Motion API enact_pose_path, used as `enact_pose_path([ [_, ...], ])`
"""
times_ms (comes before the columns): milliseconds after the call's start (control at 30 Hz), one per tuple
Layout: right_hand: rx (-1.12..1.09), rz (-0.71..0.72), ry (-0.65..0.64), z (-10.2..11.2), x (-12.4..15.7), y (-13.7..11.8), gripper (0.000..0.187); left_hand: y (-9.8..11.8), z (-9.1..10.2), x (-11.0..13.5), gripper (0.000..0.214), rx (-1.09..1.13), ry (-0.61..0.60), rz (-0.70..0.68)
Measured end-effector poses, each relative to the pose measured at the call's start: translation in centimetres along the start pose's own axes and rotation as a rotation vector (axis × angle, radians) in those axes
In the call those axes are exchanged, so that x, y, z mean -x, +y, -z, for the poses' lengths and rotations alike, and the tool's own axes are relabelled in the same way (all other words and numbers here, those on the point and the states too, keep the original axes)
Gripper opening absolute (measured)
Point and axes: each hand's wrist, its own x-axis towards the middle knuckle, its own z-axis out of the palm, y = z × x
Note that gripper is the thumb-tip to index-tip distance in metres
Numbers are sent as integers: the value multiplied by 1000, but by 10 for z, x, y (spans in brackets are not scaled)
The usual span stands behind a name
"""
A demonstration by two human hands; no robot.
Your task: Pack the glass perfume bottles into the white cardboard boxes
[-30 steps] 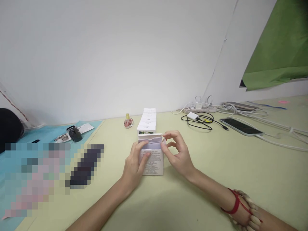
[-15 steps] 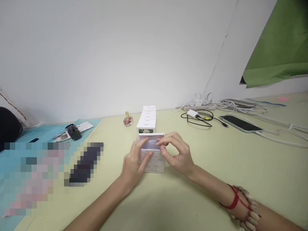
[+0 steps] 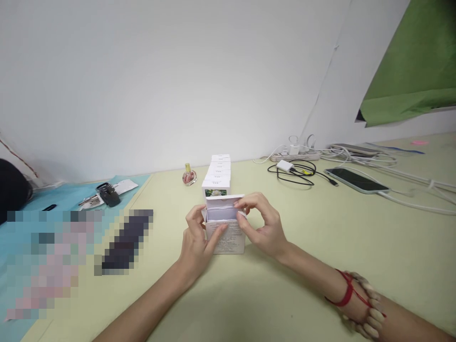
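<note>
A small white carton [image 3: 228,240] with fine print on its near face stands upright on the table in front of me. Its top flap is raised at the back, and a pale lavender inside shows through the opening. My left hand [image 3: 197,235] grips the carton's left side, thumb on the printed face and index finger bent at the upper left edge. At the upper right corner, my right hand [image 3: 261,221] pinches the flap edge between thumb and fingers. Directly behind stands a row of several closed white boxes [image 3: 215,183], the nearest showing a flower picture.
A perfume bottle [image 3: 189,175] stands left of the row. To the right lie a black cable [image 3: 285,180], a power strip [image 3: 302,156], a phone [image 3: 356,180] and white cords. A dark jar [image 3: 109,194] sits on blue cloth at left.
My left index finger has moved from inside the carton's opening out to its left edge. My right fingers have shifted slightly toward the flap's right corner.
</note>
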Motion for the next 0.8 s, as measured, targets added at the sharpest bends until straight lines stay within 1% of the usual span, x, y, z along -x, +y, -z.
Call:
enact_pose_path([
  [133,-30,-7,18,1,1,1,18,-1,0,0,45,-6,-10,0],
  [267,20,26,15,2,1,3,19,-2,-2,1,42,-47,15,-58],
  [367,105,23,33,4,1,6,26,-3,-3,1,40,-65,25,-76],
  [533,194,17,26,4,0,10,39,-4,-1,-1,40,-73,23,-53],
  [600,189,-2,28,4,-1,10,36,-4,-1,-1,40,-79,17,-50],
  [700,156,-36,27,4,-2,8,27,-6,-1,-1,39,-109,27,-63],
  [800,125,-47,-15,4,-2,8,22,-8,-1,-1,41,-132,33,-80],
])
